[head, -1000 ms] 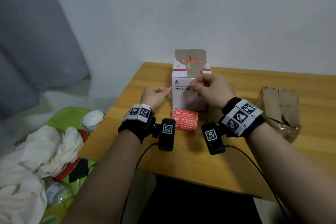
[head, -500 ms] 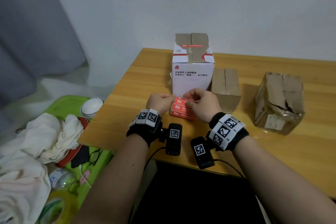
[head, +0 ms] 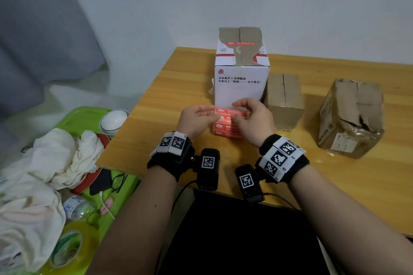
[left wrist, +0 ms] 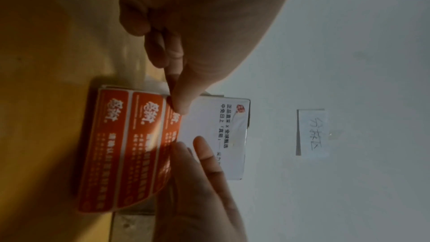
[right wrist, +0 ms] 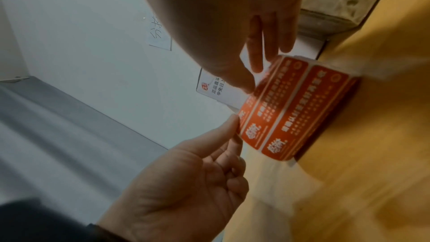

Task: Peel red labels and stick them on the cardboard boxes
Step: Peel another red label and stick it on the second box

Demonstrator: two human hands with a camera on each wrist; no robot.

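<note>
A sheet of red labels (head: 228, 126) lies on the table just in front of the white box (head: 241, 89), its far edge curled up off the stack. My left hand (head: 213, 114) pinches the sheet's far left corner (right wrist: 242, 117). My right hand (head: 237, 110) pinches the far edge further right, thumb (right wrist: 242, 82) on top. In the left wrist view the sheet (left wrist: 130, 144) shows three labels side by side. One red label (head: 240, 44) is stuck on the white box's top. A small brown box (head: 283, 100) and a crumpled brown box (head: 350, 118) stand to the right.
Left of the wooden table (head: 357, 185), below its edge, a green tray (head: 89, 116) holds a white bowl (head: 114, 119), white cloth (head: 51, 163), glasses and a tape roll (head: 69, 250). A handwritten paper note (left wrist: 313, 132) hangs on the wall behind.
Both hands came down from the white box to the red label sheet and now pinch its far edge, which has lifted. The head view has shifted, bringing the two brown boxes into sight.
</note>
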